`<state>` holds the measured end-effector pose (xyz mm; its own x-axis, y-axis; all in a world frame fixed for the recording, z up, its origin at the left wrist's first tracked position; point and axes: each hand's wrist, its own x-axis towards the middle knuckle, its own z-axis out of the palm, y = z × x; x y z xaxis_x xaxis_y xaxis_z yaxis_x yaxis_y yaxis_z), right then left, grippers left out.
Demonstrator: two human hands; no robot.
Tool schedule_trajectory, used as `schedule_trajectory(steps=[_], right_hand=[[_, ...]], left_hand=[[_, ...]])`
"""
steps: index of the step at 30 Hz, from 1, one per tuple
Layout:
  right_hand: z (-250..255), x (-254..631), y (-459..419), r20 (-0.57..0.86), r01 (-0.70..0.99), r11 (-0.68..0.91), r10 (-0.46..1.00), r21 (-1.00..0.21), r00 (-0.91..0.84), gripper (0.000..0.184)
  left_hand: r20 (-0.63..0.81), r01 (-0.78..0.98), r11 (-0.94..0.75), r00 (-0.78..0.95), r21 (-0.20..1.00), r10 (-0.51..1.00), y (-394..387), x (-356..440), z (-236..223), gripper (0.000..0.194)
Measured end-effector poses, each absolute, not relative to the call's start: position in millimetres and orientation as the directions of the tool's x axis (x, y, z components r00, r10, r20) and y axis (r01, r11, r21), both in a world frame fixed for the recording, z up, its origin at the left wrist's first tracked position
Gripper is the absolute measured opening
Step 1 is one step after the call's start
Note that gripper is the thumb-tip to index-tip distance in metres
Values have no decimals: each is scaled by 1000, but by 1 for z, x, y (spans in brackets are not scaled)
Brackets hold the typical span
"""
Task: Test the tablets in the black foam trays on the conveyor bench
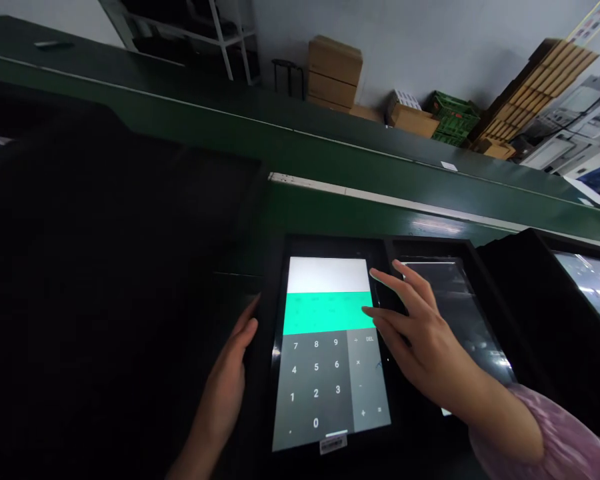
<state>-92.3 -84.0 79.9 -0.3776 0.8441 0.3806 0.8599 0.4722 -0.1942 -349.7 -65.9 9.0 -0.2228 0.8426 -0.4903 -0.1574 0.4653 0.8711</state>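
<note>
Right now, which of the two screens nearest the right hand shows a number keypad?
The lit screen between left hand and right hand; the other screen, to its right, looks dark.
</note>
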Motion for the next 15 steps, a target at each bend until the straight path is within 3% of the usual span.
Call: schedule_trajectory(steps=[5,9,15], right_hand=[[58,-101,-77,351,853,492,841,-176,-413,32],[57,-95,-78,325,864,471,857,-178,-400,32],[57,-94,-78,374,867,443,862,-229,-342,32]], left_hand=[[-462,-42,462,-177,886,869,-76,-355,16,82],[-463,7,466,-106,885,880,-80,-358,16,83],[-461,29,468,-130,883,878,-79,-355,20,90]])
